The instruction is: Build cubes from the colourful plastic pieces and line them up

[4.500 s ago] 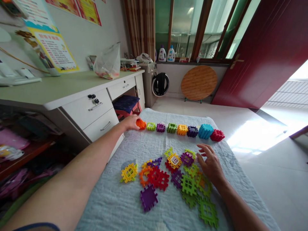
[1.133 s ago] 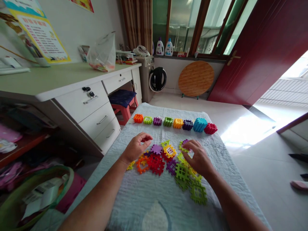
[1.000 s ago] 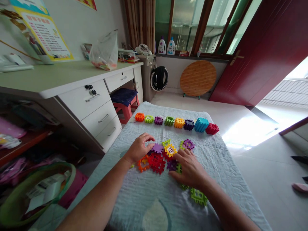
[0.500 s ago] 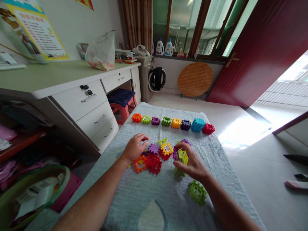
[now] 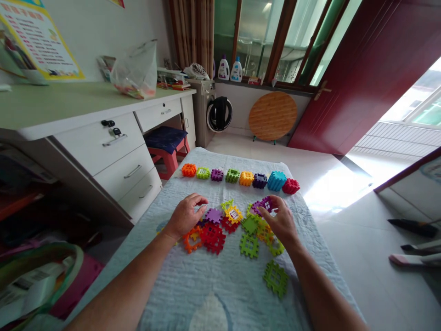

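My left hand (image 5: pixel 187 214) hovers at the left of a pile of plastic interlocking tiles, thumb and fingers apart, with nothing in it. Near its fingertips are a light purple tile (image 5: pixel 214 215), a red tile (image 5: pixel 212 238) and an orange frame tile (image 5: pixel 193 239). My right hand (image 5: pixel 280 221) pinches a purple window tile (image 5: pixel 261 205) at its right edge, above the right part of the pile. Below that hand lie a green tile (image 5: pixel 249 246) and yellow-orange pieces, partly covered by the fingers. Another green lattice tile (image 5: pixel 275 278) lies apart, closer to me.
A row of several assembled coloured cubes, including a blue block (image 5: pixel 276 180), stands across the far part of the cloth-covered table (image 5: pixel 179 285). A white desk (image 5: pixel 119 147) is at the left, with a stool (image 5: pixel 167 140) beside it.
My right hand has moved up slightly and closed on the purple window tile. Green tiles formerly behind its fingers now show. My left hand stays open, and the view has shifted a little.
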A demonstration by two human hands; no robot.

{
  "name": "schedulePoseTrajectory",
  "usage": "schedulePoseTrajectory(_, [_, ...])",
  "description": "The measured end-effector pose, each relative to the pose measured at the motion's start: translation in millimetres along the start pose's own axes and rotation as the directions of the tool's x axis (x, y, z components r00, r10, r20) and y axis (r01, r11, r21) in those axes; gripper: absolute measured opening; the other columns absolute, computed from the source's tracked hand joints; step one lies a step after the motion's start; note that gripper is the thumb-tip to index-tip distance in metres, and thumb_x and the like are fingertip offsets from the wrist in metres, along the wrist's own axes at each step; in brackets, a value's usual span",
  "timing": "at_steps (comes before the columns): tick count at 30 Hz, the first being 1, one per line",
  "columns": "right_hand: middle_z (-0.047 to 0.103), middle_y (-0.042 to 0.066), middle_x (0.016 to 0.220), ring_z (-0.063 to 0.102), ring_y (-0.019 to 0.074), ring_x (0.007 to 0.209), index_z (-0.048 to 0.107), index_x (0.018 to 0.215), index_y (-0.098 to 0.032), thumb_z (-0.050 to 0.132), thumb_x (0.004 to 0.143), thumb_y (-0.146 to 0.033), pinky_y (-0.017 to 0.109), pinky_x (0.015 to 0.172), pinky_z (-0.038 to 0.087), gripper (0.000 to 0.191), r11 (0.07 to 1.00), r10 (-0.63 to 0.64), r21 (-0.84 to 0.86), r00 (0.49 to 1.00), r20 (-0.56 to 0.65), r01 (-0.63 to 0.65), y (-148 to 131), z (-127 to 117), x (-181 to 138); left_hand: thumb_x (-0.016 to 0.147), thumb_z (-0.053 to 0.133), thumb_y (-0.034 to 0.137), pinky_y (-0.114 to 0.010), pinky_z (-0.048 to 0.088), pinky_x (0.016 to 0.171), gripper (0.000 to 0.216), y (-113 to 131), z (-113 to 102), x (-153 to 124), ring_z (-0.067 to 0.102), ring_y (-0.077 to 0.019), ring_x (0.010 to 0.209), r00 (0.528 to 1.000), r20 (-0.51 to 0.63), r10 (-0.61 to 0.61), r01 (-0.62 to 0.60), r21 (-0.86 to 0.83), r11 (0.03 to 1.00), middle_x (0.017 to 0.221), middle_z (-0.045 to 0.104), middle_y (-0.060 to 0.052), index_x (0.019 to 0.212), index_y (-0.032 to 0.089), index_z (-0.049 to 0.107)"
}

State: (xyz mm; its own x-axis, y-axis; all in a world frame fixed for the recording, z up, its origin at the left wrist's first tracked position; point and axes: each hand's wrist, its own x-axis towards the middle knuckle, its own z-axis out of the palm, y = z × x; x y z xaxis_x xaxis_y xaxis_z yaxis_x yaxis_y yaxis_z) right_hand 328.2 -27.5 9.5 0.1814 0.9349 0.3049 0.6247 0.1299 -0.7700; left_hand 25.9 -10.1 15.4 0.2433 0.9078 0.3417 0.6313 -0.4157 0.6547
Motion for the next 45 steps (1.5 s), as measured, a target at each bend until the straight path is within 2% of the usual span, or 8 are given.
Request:
schedulePoseTrajectory(3, [0.057,0.008,0.096,0.055,0.0233,0.087,0.058,0.105,-0.019,0.062,0.071,-0.047,0.04,0.082,0.044,0.043,0.962,-0.06,-0.268,0.998,-0.002,0.058,7,3,5,0.079,0.053,0.019,-0.029,0.049,0.079,0.011,1,0,0,0.06,-0.0168,0.082,1.0,0.004,0.012,-0.012,-0.002,1.0,0.087,0.062,-0.003,0.086,0.02,0.062])
schedulePoseTrajectory(9, [0.055,0.007,0.1,0.051,0.0255,0.094,0.062,0.105,-0.023,0.061,0.072,-0.05,0.039,0.083,0.039,0.043,0.896,-0.077,-0.428,0.99,0.119,0.121,12,13,10,0.079,0.053,0.018,-0.03,0.048,0.08,0.011,2,0,0,0.06,-0.0171,0.083,1.0,0.004,0.021,-0.021,-0.002,1.0,0.087,0.062,-0.003,0.086,0.02,0.061])
schedulePoseTrajectory(17, [0.059,0.008,0.099,0.052,0.0256,0.093,0.061,0.105,-0.021,0.06,0.072,-0.046,0.039,0.083,0.039,0.042,0.901,-0.052,-0.42,0.99,0.135,0.104,15,19,11,0.079,0.052,0.018,-0.029,0.048,0.079,0.011,0,-1,0,0.06,-0.0169,0.082,1.0,-0.008,0.027,-0.027,0.004,1.0,0.088,0.063,-0.003,0.086,0.02,0.061])
schedulePoseTrajectory(25, [0.06,0.009,0.101,0.053,0.0251,0.094,0.057,0.11,-0.018,0.057,0.068,-0.036,0.041,0.085,0.039,0.046,0.922,-0.09,-0.379,0.996,-0.008,0.08,27,4,21,0.08,0.051,0.019,-0.029,0.049,0.079,0.012,-2,-1,0,0.061,-0.0169,0.082,0.999,-0.025,0.039,-0.038,0.011,0.999,0.088,0.063,-0.003,0.086,0.02,0.062])
schedulePoseTrajectory(29, [0.06,0.008,0.106,0.051,0.0268,0.098,0.055,0.114,-0.021,0.057,0.067,-0.033,0.043,0.087,0.037,0.048,0.903,-0.041,-0.426,0.998,0.043,0.055,40,-2,23,0.08,0.051,0.019,-0.03,0.05,0.078,0.012,-2,-1,0,0.061,-0.0168,0.081,0.999,-0.023,0.033,-0.033,0.009,0.999,0.087,0.063,-0.003,0.086,0.02,0.061])
schedulePoseTrajectory(33, [0.057,0.01,0.114,0.049,0.0288,0.105,0.053,0.118,-0.019,0.06,0.068,-0.038,0.043,0.087,0.038,0.054,0.893,-0.01,-0.447,0.995,0.104,0.056,46,-2,23,0.081,0.051,0.02,-0.03,0.05,0.078,0.011,-1,-2,1,0.061,-0.017,0.081,0.999,-0.024,0.036,-0.035,0.01,0.999,0.087,0.063,-0.003,0.085,0.02,0.061])
schedulePoseTrajectory(40, [0.058,0.009,0.104,0.051,0.0272,0.098,0.059,0.112,-0.021,0.061,0.068,-0.04,0.04,0.083,0.039,0.048,0.859,-0.023,-0.508,0.996,0.092,0.066,50,-3,23,0.081,0.052,0.021,-0.029,0.05,0.077,0.01,-2,-2,2,0.062,-0.0163,0.078,0.999,-0.031,0.025,-0.025,0.002,1.0,0.086,0.064,-0.003,0.084,0.019,0.062])
schedulePoseTrajectory(45, [0.057,0.01,0.105,0.05,0.0273,0.097,0.06,0.113,-0.019,0.062,0.066,-0.043,0.038,0.081,0.039,0.052,0.832,0.004,-0.552,0.994,0.106,0.056,47,-6,23,0.082,0.051,0.021,-0.029,0.05,0.077,0.011,-5,-3,2,0.061,-0.0167,0.08,0.999,-0.033,0.027,-0.027,0.006,1.0,0.086,0.064,-0.003,0.084,0.02,0.062])
